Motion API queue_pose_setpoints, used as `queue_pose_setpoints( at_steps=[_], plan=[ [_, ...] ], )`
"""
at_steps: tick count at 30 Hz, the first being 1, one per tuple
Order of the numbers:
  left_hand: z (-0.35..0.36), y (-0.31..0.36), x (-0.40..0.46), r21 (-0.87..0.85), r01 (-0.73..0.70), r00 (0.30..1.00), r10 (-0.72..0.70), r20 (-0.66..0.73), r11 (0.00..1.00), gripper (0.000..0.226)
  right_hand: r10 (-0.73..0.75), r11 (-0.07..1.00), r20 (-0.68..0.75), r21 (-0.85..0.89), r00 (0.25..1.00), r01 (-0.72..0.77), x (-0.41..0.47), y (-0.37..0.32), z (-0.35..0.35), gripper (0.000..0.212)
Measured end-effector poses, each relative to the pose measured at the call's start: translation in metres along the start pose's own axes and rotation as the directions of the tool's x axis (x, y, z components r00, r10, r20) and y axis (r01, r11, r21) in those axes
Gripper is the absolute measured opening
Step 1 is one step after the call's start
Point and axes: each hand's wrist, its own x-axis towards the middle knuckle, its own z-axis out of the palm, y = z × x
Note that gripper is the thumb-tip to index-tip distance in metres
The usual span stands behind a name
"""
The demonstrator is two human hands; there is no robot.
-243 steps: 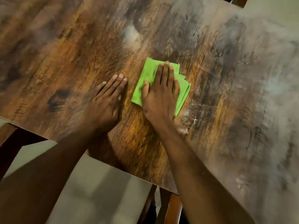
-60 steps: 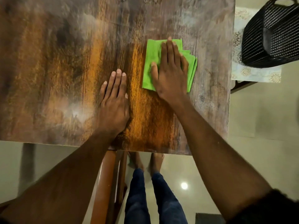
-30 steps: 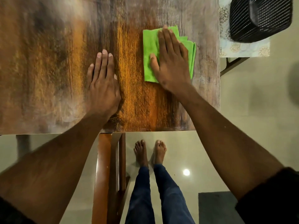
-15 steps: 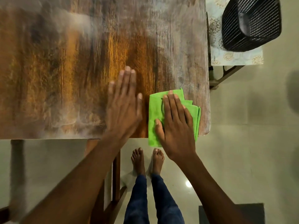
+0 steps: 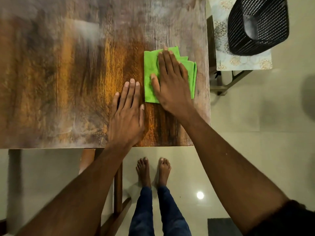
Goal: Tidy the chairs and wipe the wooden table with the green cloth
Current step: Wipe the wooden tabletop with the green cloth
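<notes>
2 hands lie flat on the wooden table (image 5: 68, 82) in the head view, the only view given. Right of frame centre, the right hand (image 5: 172, 82) presses the folded green cloth (image 5: 150, 72) down with straight fingers, gripping nothing, probably so the whole pad rubs the wood. Just below and left of it, the left hand (image 5: 127, 116) rests open on bare wood beside the cloth, seemingly as a brace while the person leans over. The cloth sits close to the table's right edge. At lower centre, a wooden chair (image 5: 118, 184) stands partly under the table. At upper right, a black mesh basket (image 5: 259, 26) rests on a patterned surface (image 5: 238, 63).
</notes>
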Motion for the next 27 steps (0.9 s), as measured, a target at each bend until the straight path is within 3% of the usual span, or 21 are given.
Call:
queue_pose_setpoints(
  at_steps=[12,17,23,27],
  plan=[
    [0.004,-0.001,0.0,0.004,0.001,1.0,-0.001,0.004,1.0,0.064,0.007,1.0,0.133,0.023,0.991,-0.011,-0.152,0.001,-0.001,0.072],
    [0.008,-0.001,0.0,0.029,-0.006,1.0,0.006,-0.001,1.0,0.064,-0.016,1.0,0.097,0.013,0.995,0.015,-0.122,0.002,0.003,0.075],
    [0.005,-0.001,0.0,0.016,-0.008,1.0,0.008,0.001,1.0,0.065,-0.035,0.999,0.045,0.013,0.998,0.034,-0.011,0.008,0.003,0.072],
    [0.005,-0.003,0.0,-0.002,-0.011,1.0,0.011,0.005,1.0,0.065,-0.02,1.0,0.055,0.023,0.998,0.019,-0.021,0.011,0.001,0.071]
  ],
)
